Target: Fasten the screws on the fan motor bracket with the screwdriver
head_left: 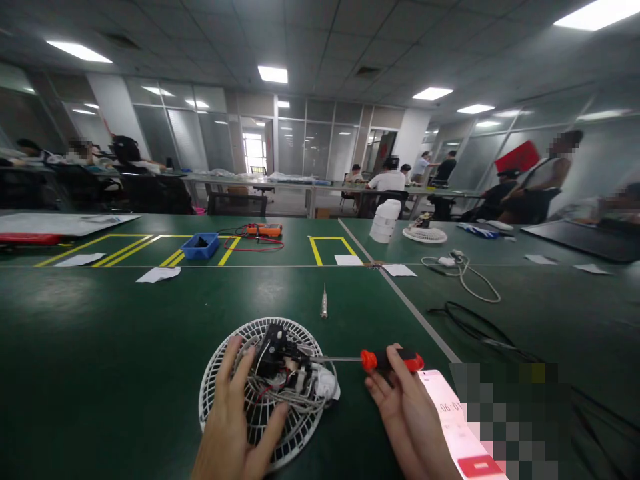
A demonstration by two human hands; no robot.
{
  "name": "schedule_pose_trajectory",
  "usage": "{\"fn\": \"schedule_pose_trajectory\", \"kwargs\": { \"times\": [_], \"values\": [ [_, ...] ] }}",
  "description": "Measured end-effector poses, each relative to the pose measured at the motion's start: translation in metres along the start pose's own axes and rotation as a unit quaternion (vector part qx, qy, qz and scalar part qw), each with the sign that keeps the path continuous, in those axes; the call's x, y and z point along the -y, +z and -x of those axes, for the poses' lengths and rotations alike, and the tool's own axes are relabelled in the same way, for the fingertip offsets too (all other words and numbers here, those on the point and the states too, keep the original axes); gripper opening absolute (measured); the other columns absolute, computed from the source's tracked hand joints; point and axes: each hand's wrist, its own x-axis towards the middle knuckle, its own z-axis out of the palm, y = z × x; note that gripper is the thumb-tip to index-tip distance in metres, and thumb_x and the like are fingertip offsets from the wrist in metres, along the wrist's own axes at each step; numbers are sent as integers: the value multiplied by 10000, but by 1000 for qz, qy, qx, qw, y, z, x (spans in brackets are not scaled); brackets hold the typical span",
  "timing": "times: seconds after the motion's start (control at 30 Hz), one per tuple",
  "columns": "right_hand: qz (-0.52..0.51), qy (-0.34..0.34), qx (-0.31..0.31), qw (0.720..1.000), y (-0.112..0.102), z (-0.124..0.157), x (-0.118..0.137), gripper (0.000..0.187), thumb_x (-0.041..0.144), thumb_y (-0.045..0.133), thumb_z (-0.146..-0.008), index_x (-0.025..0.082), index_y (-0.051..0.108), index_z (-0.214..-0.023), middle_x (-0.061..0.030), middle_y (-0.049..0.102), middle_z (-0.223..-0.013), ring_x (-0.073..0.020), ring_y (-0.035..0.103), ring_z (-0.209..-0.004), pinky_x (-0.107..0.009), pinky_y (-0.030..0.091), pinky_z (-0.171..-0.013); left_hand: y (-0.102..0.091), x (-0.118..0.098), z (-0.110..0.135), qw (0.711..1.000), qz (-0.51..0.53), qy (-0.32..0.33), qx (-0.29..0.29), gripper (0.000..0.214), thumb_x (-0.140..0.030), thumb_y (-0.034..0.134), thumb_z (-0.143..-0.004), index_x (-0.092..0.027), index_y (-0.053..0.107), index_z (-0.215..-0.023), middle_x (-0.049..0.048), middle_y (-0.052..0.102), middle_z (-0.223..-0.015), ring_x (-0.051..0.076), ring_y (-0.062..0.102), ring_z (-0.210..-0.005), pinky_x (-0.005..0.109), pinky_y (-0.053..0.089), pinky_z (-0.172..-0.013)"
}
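Note:
A white round fan grille [305, 440] lies on the green table, carrying a black motor assembly [271, 355] with loose wires and a coiled grey cord [280, 402]. My left hand [240, 427] rests over the grille's left side, fingers spread beside the motor. Between the fingers and thumb of my right hand [405, 407] is a screwdriver [371, 361] with a red and black handle. Its shaft points left and reaches the motor assembly; exactly where the tip sits is hidden among the parts. A small clear-handled screwdriver [325, 305] lies beyond the grille.
A lit phone [450, 413] is by my right forearm. Farther off are a blue bin [200, 247], an orange meter [265, 231] with red leads, and paper slips. To the right lie a grey cord [480, 291], a black cable [465, 323] and another fan grille [425, 234]. People sit beyond.

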Motion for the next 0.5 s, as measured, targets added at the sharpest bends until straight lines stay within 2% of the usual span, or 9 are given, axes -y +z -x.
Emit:
{"fn": "schedule_pose_trajectory", "kwargs": {
  "times": [0.07, 0.17, 0.27, 0.5],
  "values": [
    [-4, 8, -8, 1000, 1, 2, -1, 545, 301, 949, -535, 247, 653, -990, 34, 720, -824, -203, 712, -655, -282, 578, -517, 0, 4, -2, 1000, 5, -19, 18, 726, -384, 562, -962, -263, 212, -1586, 143, 310, -1641, 349, 393, -1483, 626, 472, -1129],
    [-34, 10, 12, 999, -1, 3, 0, 564, 270, 925, -496, 226, 657, -990, 2, 727, -862, -231, 725, -790, -343, 627, -656, 1, 10, -4, 999, 7, -17, 40, 742, -397, 567, -953, -269, 211, -1591, 126, 361, -1623, 338, 435, -1458, 604, 483, -1130],
    [-49, 1, 21, 999, -3, 3, 0, 550, 209, 900, -456, 217, 646, -944, -14, 731, -883, -237, 719, -880, -359, 628, -752, 2, 10, -3, 999, 1, -19, 34, 768, -388, 577, -943, -249, 199, -1596, 133, 373, -1616, 340, 443, -1452, 592, 480, -1137],
    [22, -3, 16, 1000, -3, 1, -6, 538, 318, 956, -526, 218, 639, -950, 23, 701, -789, -171, 672, -665, -262, 555, -547, 1, 8, 3, 1000, -7, 18, 6, 972, -391, 704, -832, -156, 158, -1601, 203, 449, -1537, 373, 532, -1358, 573, 538, -1078]
  ]
}}
